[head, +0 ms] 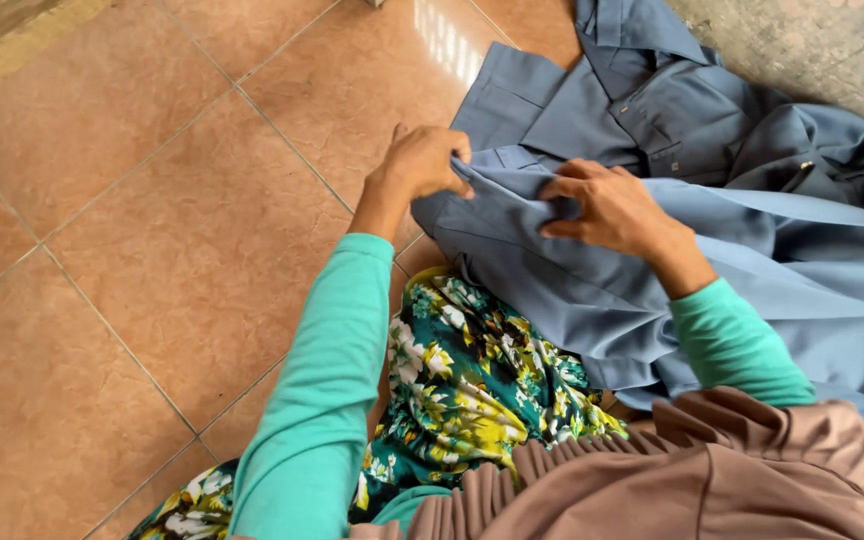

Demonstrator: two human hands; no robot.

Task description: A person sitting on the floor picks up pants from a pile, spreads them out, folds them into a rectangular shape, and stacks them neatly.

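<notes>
Two hands on one garment: a grey-blue cotton work shirt (pixel 692 230), collared, w/ buttoned chest pocket, lying crumpled on the floor and partly over the person's lap, right half of view. Left hand (pixel 422 162) grips a folded edge of the shirt at its left end, fingers curled tight together, thumb and fingertips pinching the cloth. Right hand (pixel 607 208) sits just beside it on the same fold, knuckles up, fingers bent and pressed into the fabric, thumb tucked under the edge, so also pinching cloth. Hands near each other, not touching; fold stretched between them.

Both arms in teal long sleeves (pixel 322 400), left sleeve running diagonally up from bottom centre, right one short in view above the lap. Under the shirt's lower edge: green floral-print skirt fabric (pixel 472 390) w/ yellow and white flowers, touching the shirt. Below that, at bottom right, a mauve-brown pleated cloth (pixel 712 480), gathered in folds, overlapping floral fabric and shirt hem.

Floor: glossy terracotta ceramic tiles (pixel 152 250) w/ thin grout lines, light glare at top centre. Top right corner, rough grey concrete surface (pixel 812 50) behind the shirt's collar.
</notes>
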